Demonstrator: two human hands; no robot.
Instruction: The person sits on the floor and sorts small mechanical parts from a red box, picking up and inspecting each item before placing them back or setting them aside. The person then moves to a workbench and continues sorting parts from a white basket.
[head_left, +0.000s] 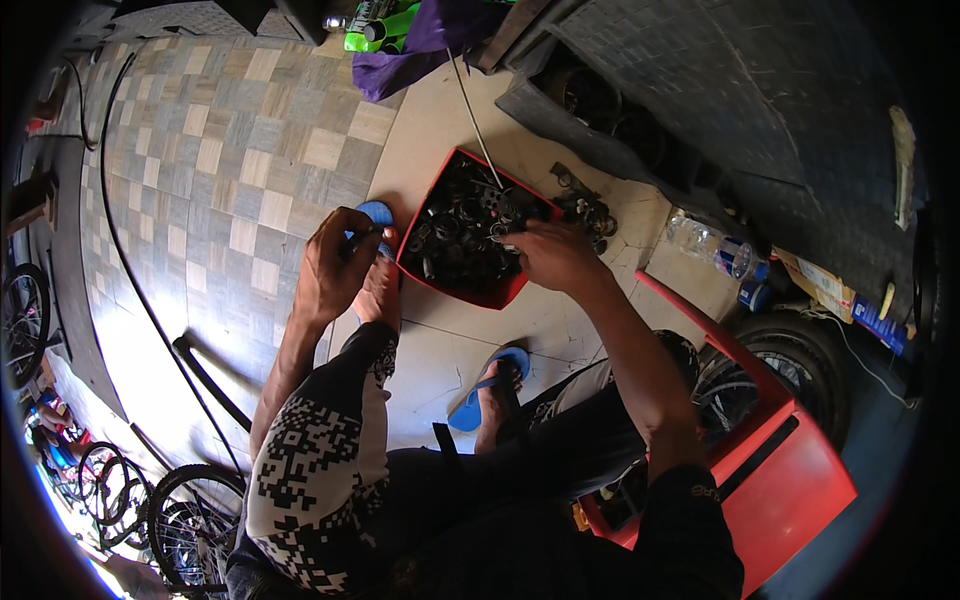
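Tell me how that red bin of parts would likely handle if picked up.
The red bin is probably heavy for its size, since many small dark parts, some metallic-looking, are heaped in it. That loose heap would likely shift if tilted. The thin rod reaching out over the rim might swing or snag.

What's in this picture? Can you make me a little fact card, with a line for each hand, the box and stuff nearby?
Left hand: curled, maybe holding something dark; too small to tell
Right hand: over the box's right edge, fingers at the parts
Box: red, on the floor
Inside: dark parts, one end of a thin rod
Feet: blue sandals
Far right: red chair, clear bottle
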